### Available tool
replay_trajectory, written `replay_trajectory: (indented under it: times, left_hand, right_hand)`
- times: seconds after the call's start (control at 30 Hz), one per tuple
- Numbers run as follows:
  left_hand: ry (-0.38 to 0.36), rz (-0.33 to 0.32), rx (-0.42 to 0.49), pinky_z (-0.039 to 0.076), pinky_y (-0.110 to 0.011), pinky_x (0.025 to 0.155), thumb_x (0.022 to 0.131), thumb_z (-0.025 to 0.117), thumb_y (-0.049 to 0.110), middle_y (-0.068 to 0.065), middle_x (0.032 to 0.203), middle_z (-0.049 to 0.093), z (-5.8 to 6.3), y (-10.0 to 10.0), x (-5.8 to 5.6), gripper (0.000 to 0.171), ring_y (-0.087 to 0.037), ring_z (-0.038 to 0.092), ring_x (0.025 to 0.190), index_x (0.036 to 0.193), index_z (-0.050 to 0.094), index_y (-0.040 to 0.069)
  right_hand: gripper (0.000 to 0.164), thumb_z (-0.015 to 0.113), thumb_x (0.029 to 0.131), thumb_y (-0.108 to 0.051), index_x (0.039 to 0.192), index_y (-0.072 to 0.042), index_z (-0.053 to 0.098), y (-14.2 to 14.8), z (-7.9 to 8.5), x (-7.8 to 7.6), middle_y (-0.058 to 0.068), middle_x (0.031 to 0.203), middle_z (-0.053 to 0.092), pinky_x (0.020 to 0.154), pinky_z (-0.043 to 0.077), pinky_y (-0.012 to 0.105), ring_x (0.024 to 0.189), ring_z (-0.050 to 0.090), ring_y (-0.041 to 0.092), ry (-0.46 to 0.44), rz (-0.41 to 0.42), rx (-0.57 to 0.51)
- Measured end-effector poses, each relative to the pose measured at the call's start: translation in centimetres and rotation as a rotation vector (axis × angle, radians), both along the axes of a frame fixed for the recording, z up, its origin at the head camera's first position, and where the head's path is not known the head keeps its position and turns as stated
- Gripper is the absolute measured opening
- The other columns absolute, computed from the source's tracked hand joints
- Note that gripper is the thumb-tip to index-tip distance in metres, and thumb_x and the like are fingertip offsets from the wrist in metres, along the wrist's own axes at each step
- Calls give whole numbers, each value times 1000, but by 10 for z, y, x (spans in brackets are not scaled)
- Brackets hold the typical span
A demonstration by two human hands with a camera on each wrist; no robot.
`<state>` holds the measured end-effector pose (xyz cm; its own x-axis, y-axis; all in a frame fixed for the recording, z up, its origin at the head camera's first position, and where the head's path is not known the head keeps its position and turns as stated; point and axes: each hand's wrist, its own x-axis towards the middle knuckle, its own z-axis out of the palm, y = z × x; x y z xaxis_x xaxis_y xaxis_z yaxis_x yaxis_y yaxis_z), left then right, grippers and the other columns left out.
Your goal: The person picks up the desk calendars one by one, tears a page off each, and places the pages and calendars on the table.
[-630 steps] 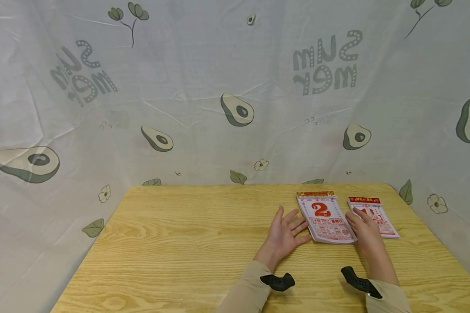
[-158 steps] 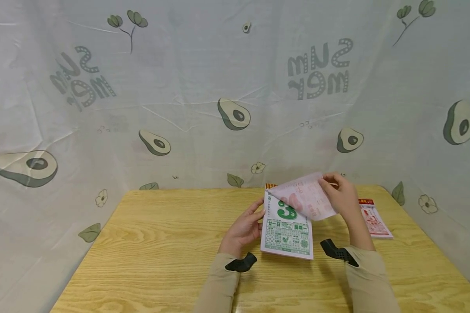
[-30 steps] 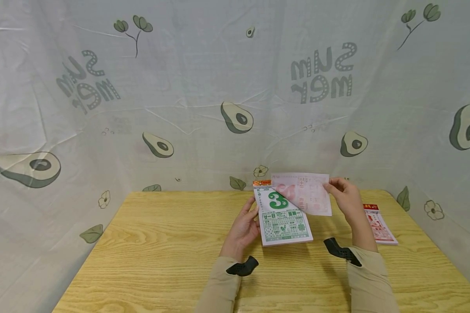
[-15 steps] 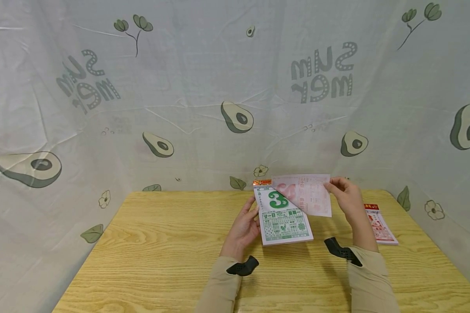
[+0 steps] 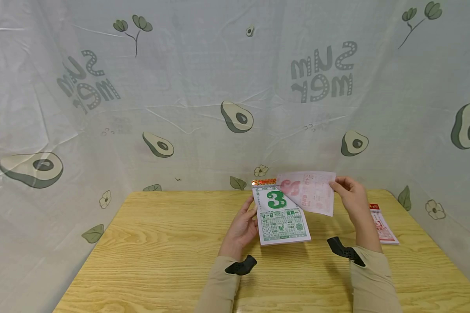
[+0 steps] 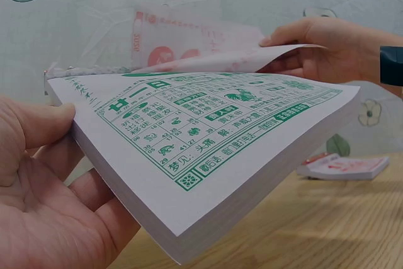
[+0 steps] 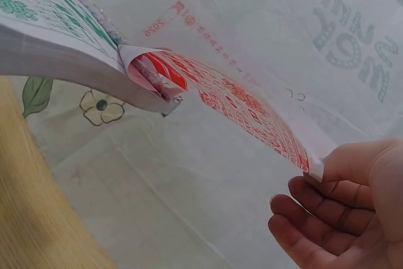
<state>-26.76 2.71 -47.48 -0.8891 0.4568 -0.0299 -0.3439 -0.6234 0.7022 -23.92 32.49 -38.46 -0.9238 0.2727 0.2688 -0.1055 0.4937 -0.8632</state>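
Note:
A thick tear-off calendar (image 5: 283,227) with a green 3 on its top page is held tilted above the table. My left hand (image 5: 242,228) grips its left edge; in the left wrist view the thumb (image 6: 47,121) lies on top and the fingers are beneath. A thin sheet with red print (image 5: 313,195) is turned up to the right, its pale back facing the head camera. My right hand (image 5: 351,198) pinches the sheet's outer edge between thumb and fingers. Near the header strip's right end (image 7: 167,102), the sheet meets the pad; how much is attached is hard to tell.
A second, red-printed calendar (image 5: 384,228) lies on the wooden table (image 5: 160,252) at the right, partly behind the right forearm. A pale curtain (image 5: 203,78) with avocado prints hangs behind the table. Both sleeves carry a black wrist mount (image 5: 240,265).
Over the last half second my right hand has drawn the sheet a little to the right, baring more of the green page and header strip. My left hand stays nearly still.

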Motion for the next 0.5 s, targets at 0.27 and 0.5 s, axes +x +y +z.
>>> replay_trajectory:
  times: [0.27, 0.5]
  left_hand:
    - [-5, -15, 2, 51, -25, 72, 105, 41, 15, 5, 111, 67, 4, -2, 1, 39, -10, 69, 78, 142, 43, 29]
    - [26, -39, 5, 51, -25, 73, 105, 41, 15, 6, 110, 66, 15, -5, 9, 38, -9, 69, 80, 140, 43, 29]
  right_hand:
    - [42, 54, 99, -35, 118, 3, 57, 0, 0, 0, -19, 92, 51, 77, 39, 18, 87, 46, 3, -14, -21, -3]
    - [42, 54, 99, -36, 116, 3, 57, -2, 2, 1, -17, 93, 52, 77, 39, 17, 88, 47, 3, -17, -27, -4]
